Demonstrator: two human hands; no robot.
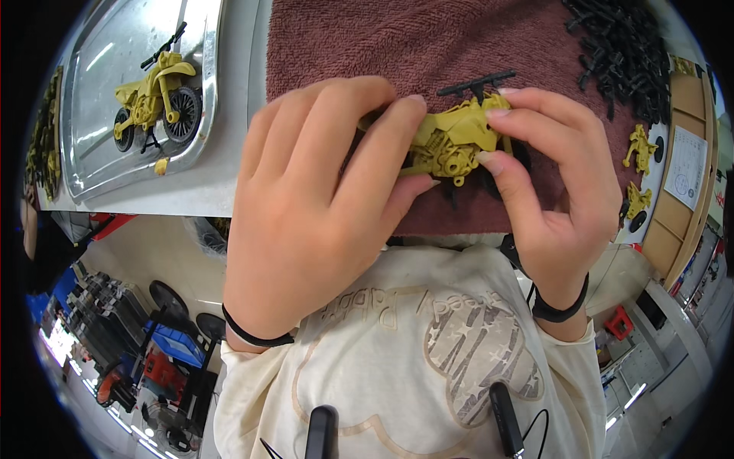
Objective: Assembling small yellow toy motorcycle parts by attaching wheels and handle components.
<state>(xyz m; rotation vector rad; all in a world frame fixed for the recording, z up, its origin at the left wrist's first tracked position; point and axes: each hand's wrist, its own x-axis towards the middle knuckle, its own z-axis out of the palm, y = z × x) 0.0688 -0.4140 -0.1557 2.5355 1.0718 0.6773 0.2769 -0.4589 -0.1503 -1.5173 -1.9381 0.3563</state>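
Observation:
Over a brown towel [344,46], my two hands hold an olive-yellow toy motorcycle [451,138]. Its black handlebar [478,83] stands up at the front. My left hand [313,176] is closed round the rear of the toy, and its fingers hide the back end. With thumb and fingertips, my right hand [554,164] pinches the front just below the handlebar. A dark wheel shows partly behind the right fingers.
At the left a clear tray [86,107] carries another yellow toy motorcycle [153,99] and a small yellow piece [161,166]. Black parts [623,50] are heaped at the far right of the towel. Yellow parts [641,147] with black wheels lie near a brown box [680,191].

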